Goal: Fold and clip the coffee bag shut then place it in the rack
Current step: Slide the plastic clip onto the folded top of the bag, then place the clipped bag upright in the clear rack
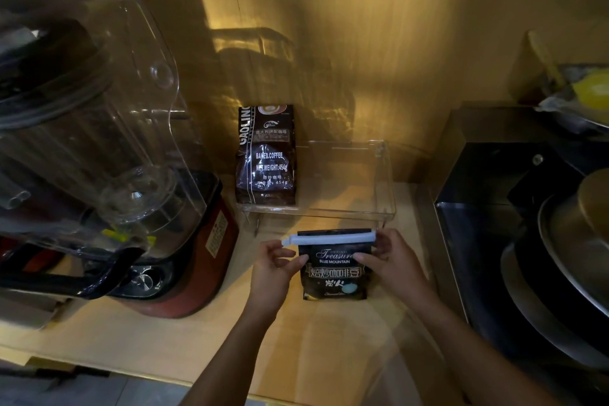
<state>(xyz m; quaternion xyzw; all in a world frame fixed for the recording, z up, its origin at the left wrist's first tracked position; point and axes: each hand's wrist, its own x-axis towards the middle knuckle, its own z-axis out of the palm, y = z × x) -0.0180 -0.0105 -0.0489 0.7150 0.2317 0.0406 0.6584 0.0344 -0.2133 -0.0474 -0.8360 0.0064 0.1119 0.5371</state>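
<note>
A small black coffee bag (334, 275) marked "Treasure Blue Mountain" stands on the wooden counter. A pale blue clip (328, 238) runs across its folded top edge. My left hand (275, 265) pinches the bag's left side just below the clip's left end. My right hand (390, 259) grips the bag's right side and the clip's right end. Just behind the bag sits the clear plastic rack (384, 175), with a taller brown coffee bag (266, 155) standing in its left part.
A blender with a clear cover and red base (108, 155) fills the left of the counter. To the right is a dark metal sink area with stacked pans (560, 260). A yellow object in a bowl (591, 91) sits at far right.
</note>
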